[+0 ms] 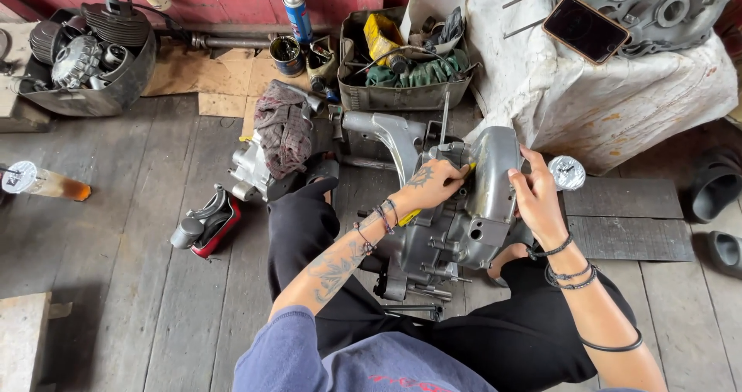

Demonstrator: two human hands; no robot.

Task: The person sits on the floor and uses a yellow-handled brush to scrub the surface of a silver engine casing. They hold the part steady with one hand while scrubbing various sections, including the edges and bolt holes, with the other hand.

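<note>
A grey metal engine block (433, 241) stands on the wooden floor between my knees. A curved silver cover (495, 172) sits on its top right. My left hand (433, 183) is closed around a yellow-handled tool (410, 216), with its tip hidden at the cover's left edge. My right hand (533, 195) presses on the cover's right side, fingers curled over its rim. Both wrists carry dark bracelets.
A metal tray (402, 91) of tools and a small tin (286, 56) stand at the back. A rag (284, 133) lies over another engine part. A phone (585, 29) rests on a white sack. A red-and-black part (210, 222) lies left. Wooden boards (626, 218) lie right.
</note>
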